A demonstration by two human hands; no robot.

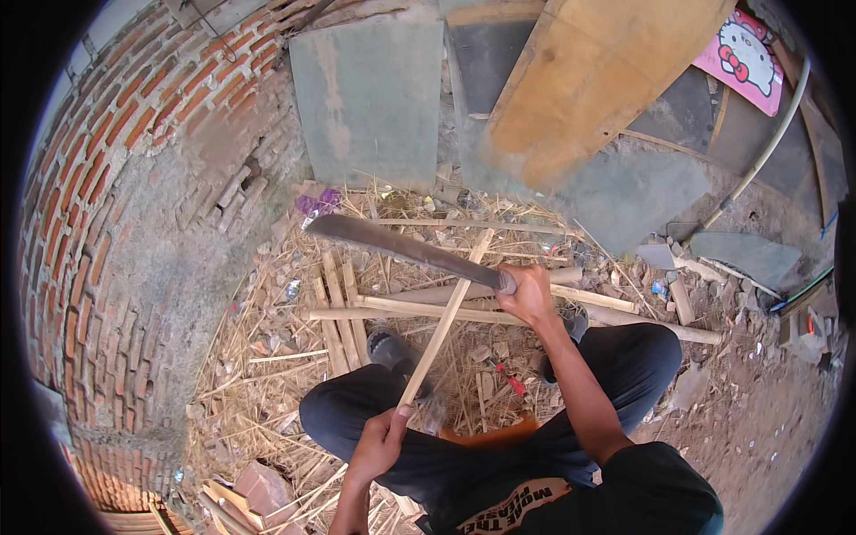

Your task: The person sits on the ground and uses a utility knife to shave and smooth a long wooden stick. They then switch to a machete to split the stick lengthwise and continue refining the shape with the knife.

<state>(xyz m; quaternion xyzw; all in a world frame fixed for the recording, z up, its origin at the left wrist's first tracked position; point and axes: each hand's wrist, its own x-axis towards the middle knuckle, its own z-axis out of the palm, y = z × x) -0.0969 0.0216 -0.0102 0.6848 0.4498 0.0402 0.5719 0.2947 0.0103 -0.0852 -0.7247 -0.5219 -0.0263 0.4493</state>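
My right hand is closed round the handle of a machete. Its long dark blade reaches out to the left, in front of my knees. Near my left knee, my left hand grips the lower end of a pale split wood strip. The strip slants up and away to the right, and its far end crosses the blade close to the handle. I cannot tell whether blade and strip touch. Beyond my feet, a long pole and other wood pieces lie crosswise on the ground.
Several short strips lie by my left shoe. Wood shavings and rubble cover the ground. A brick wall stands at left. Grey boards and a tan plank lean at the back. Something orange sits beneath me.
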